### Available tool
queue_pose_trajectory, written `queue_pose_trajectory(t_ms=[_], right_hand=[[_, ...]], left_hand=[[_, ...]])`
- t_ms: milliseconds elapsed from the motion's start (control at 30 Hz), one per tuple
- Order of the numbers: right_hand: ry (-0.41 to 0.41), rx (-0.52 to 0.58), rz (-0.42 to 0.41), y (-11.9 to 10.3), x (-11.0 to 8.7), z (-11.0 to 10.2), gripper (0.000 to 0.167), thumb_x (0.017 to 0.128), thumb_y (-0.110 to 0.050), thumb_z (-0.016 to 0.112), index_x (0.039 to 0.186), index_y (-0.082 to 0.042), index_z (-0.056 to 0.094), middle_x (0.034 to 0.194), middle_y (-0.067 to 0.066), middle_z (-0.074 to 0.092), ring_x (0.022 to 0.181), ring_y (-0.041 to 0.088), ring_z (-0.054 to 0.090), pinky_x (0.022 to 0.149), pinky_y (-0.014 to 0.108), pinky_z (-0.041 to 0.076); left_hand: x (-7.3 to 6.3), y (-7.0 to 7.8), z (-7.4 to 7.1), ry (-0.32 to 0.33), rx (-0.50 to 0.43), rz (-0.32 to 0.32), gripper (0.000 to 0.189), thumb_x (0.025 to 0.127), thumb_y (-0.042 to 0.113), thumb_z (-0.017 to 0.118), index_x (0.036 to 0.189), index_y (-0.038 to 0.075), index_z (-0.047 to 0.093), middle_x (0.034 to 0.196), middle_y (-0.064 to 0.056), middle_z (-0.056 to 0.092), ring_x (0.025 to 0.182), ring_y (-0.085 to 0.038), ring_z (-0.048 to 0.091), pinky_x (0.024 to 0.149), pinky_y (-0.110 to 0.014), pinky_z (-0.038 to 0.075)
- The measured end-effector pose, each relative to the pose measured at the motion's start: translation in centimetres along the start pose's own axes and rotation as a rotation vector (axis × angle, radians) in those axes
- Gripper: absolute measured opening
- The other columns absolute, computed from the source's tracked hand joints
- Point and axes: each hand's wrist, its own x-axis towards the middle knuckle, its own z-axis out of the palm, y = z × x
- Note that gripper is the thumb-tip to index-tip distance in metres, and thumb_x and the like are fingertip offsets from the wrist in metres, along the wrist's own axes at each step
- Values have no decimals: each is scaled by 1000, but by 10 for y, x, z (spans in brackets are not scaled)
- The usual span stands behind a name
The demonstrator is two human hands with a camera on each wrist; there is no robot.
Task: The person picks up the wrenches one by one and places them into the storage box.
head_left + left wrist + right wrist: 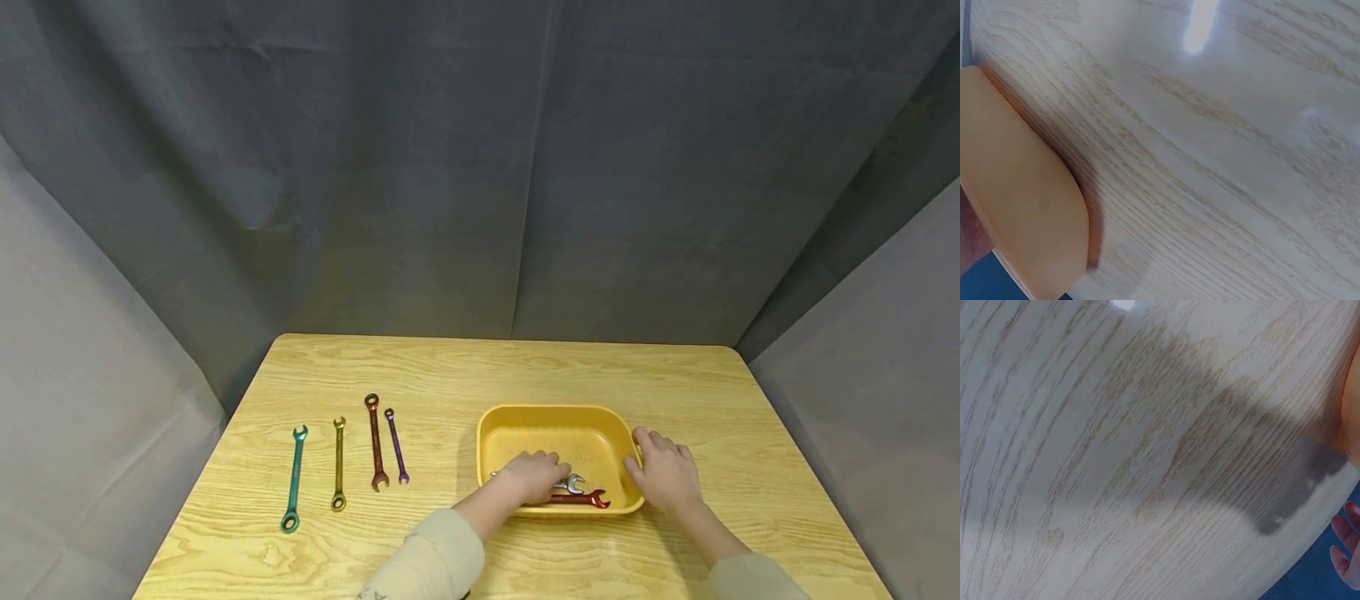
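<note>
A yellow plastic basin (555,413) sits on the table, with a silver wrench (574,483) and a red wrench (577,499) inside near its front wall. My left hand (534,477) reaches into it, fingers bent down over the silver wrench. Its fingertips are hidden, so I cannot tell whether they pinch the wrench. At the basin's right end my right hand (667,475) holds the rim, thumb on the edge and the other fingers outside. The left wrist view shows the basin's outer wall (1029,169); the right wrist view catches some right-hand fingers (1346,534).
Left of the basin several wrenches lie roughly parallel: teal (295,479), yellow-green (339,465), dark red (376,442) and purple (397,447). The wooden table (450,367) has grey cloth (420,167) behind it and light panels at both sides.
</note>
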Motion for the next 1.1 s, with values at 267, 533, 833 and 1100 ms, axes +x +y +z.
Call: queue_pose_trajectory(t_ms=[267, 533, 833, 1100], right_hand=[[-5, 2, 1, 2, 1, 1, 29, 84, -28, 57, 105, -8, 50, 93, 10, 59, 85, 32, 57, 78, 55, 41], [-2, -1, 0, 2, 0, 2, 30, 84, -28, 57, 105, -8, 50, 92, 10, 59, 84, 32, 57, 77, 54, 41], [1, 9, 1, 0, 0, 0, 29, 83, -27, 57, 105, -8, 49, 93, 11, 59, 86, 33, 57, 77, 55, 40], [-4, 13, 3, 0, 1, 1, 29, 84, -27, 56, 105, -8, 49, 91, 9, 58, 83, 31, 57, 77, 55, 40]], left_hand=[[-2, -4, 6, 63, 80, 50, 35, 87, 32, 60, 121, 30, 52, 115, 9, 54, 106, -8, 51, 91, -32, 43], [-9, -11, 4, 155, 136, 91, 41, 89, 36, 56, 128, 27, 48, 125, 9, 51, 113, -9, 47, 96, -32, 39], [-16, -21, 1, 325, 236, 72, 33, 86, 37, 57, 116, 24, 53, 111, 9, 54, 102, -10, 50, 91, -29, 40], [-21, -31, -1, 437, 221, 33, 24, 87, 30, 57, 109, 21, 55, 105, 6, 55, 101, -13, 52, 94, -33, 41]])
